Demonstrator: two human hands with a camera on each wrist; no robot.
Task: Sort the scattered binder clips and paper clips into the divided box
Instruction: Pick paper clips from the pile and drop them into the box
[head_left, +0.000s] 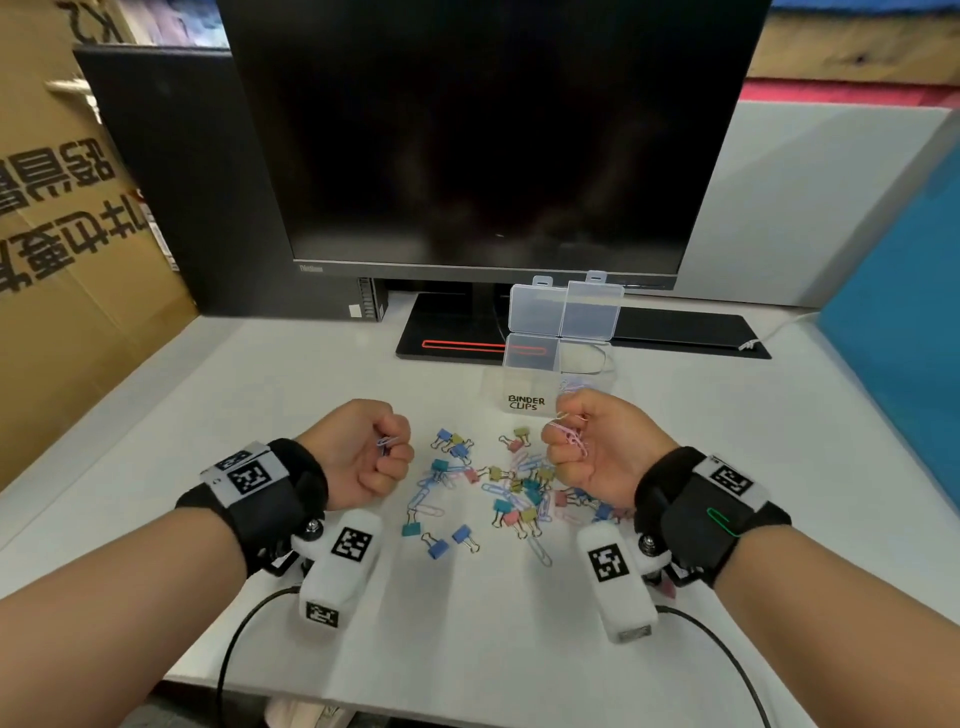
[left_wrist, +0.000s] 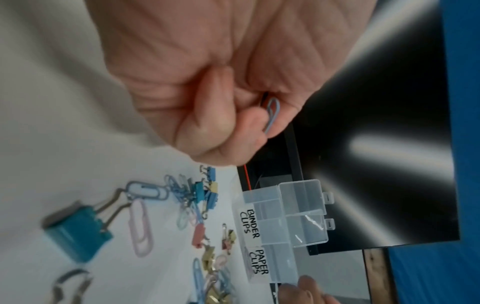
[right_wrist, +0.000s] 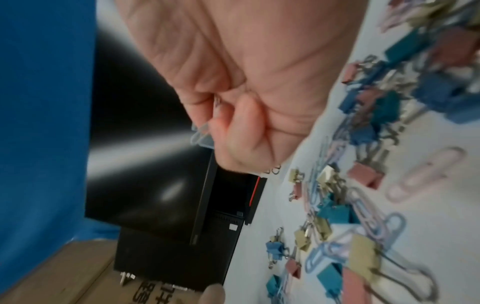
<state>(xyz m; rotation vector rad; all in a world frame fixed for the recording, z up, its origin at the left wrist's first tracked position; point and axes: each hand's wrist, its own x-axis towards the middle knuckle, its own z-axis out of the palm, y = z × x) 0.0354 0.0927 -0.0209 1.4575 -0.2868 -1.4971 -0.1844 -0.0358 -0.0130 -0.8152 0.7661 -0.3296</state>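
A pile of coloured binder clips and paper clips (head_left: 498, 488) lies scattered on the white desk between my hands. My left hand (head_left: 387, 447) is curled into a fist above the pile's left side and pinches a blue paper clip (left_wrist: 271, 115). My right hand (head_left: 566, 436) is also curled, just in front of the box, and grips a small bunch of pink paper clips (head_left: 571, 439). The clear divided box (head_left: 558, 358) stands open behind the pile, lids up, with labels "BINDER CLIPS" (left_wrist: 249, 223) and "PAPER CLIPS" (left_wrist: 258, 262). A few paper clips show in its right compartment.
A dark monitor (head_left: 493, 135) on a black stand (head_left: 452, 332) rises right behind the box. A cardboard carton (head_left: 67, 249) leans at the left and a blue panel (head_left: 898, 312) at the right. Cables trail from both wrist cameras over the desk's near edge.
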